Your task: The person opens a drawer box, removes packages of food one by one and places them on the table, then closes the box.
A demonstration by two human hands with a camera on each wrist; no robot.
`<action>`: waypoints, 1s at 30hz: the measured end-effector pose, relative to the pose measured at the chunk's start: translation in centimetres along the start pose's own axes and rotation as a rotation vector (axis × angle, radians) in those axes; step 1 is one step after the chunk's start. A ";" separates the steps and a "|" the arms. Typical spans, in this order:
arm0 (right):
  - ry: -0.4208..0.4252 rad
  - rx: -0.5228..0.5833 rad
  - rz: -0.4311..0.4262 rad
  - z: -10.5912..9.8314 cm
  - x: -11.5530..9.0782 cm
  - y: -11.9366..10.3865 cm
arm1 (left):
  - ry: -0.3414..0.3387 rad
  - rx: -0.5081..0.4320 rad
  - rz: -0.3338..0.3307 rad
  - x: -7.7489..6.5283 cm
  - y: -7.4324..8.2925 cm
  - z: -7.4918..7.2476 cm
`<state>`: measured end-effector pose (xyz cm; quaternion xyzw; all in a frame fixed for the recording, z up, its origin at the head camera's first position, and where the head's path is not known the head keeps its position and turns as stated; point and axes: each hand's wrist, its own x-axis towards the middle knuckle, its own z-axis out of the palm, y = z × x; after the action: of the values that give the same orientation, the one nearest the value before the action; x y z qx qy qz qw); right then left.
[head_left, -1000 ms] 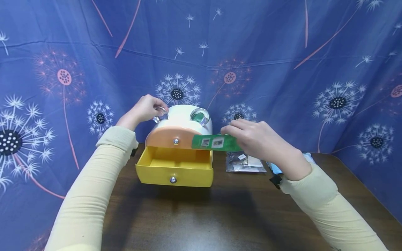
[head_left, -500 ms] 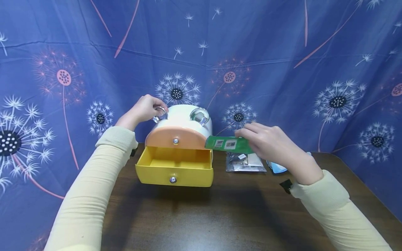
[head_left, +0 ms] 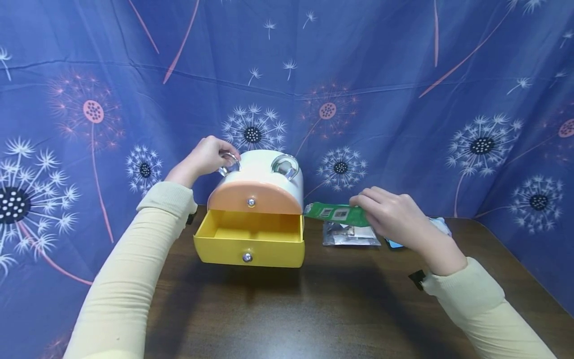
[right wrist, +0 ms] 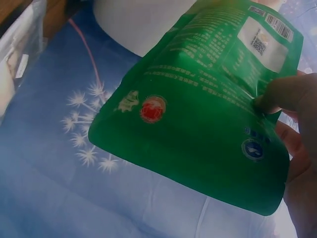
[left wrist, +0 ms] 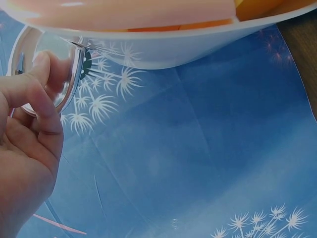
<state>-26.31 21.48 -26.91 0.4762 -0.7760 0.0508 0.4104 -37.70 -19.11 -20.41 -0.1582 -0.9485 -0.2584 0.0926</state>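
A green printed pouch with a barcode and QR label is pinched between the thumb and fingers of my right hand. In the head view the pouch hangs just right of a small rounded drawer box, white on top. My left hand grips a shiny ear-shaped ring on the box's left top; the left wrist view shows its thumb and fingers around the ring. The box's yellow lower drawer is pulled out, bare inside, while the peach upper drawer is closed.
A second shiny ring stands on the box's right top. Clear plastic packets lie on the brown wooden table, with a light-blue packet partly behind my right hand. A blue dandelion-print cloth hangs behind.
My right hand has moved right and slightly down with the green pouch, away from the drawer box's front. My left hand stays on the ring, and the yellow drawer stays pulled out.
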 end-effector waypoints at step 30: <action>-0.122 -0.008 0.034 5.0 -7.9 0.2 | 0.014 0.010 0.001 -0.3 0.3 0.0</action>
<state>-27.79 24.79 -35.55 0.4635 -0.8077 0.0257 0.3634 -37.29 -18.93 -20.38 -0.1564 -0.9490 -0.2548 0.1003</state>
